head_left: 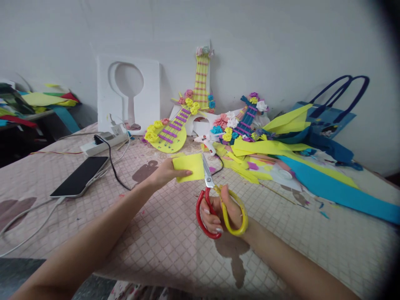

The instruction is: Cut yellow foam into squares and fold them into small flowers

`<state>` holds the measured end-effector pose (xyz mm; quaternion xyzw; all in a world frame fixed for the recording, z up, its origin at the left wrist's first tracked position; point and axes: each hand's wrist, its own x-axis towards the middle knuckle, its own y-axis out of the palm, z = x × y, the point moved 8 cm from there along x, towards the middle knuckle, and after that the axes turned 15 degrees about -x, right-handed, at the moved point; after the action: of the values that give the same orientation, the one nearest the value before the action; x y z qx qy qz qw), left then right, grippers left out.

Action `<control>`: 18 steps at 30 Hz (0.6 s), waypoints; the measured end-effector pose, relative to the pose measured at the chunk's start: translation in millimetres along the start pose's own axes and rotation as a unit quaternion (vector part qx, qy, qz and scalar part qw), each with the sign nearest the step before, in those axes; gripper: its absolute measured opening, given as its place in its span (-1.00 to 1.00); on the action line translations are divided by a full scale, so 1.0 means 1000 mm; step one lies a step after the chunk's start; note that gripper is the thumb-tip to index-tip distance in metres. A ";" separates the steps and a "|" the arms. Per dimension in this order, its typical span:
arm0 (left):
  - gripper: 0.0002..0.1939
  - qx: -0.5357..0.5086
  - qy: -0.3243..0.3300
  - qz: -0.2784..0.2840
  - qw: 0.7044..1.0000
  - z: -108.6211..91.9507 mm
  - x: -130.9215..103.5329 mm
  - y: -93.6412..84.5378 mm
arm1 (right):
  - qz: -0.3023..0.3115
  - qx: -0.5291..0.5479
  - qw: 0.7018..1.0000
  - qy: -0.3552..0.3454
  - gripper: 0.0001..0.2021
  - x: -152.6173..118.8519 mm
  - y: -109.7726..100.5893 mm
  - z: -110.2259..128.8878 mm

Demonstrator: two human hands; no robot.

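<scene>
My left hand (167, 171) pinches a roughly square piece of yellow paper (190, 167) above the table, thumb on its near face. In my right hand (225, 208) is a pair of scissors (208, 177) with one red and one yellow handle loop, fingers through the loops. The blades point up and away, lying at the paper's right edge; whether they are cutting into it I cannot tell. Just beyond the blades rests a white glue gun (206, 143) with a black cord.
Yellow paper strips (268, 148) and a long blue strip (331, 183) spread over the right side. Decorated paper instruments (171, 133) lean at the back near a white cut-out board (103, 91). A phone (79, 177), power strip (104, 141) and cables lie left; a blue bag (337, 116) stands right.
</scene>
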<state>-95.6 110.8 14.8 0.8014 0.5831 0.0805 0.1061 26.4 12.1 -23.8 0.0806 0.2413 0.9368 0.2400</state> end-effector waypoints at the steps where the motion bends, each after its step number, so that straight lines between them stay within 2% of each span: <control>1: -0.60 0.005 -0.002 0.004 1.000 0.001 0.000 0.001 | 0.000 0.000 1.000 -0.005 -0.28 0.000 0.000 0.001; 18: -0.58 0.020 -0.008 0.004 1.000 0.002 0.000 0.000 | -0.030 -0.015 0.999 0.003 -0.35 0.000 -0.006 0.000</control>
<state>-94.6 110.4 12.6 0.8062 0.5805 0.0632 0.0947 28.5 16.7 -27.2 0.0671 0.2301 0.9330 0.2685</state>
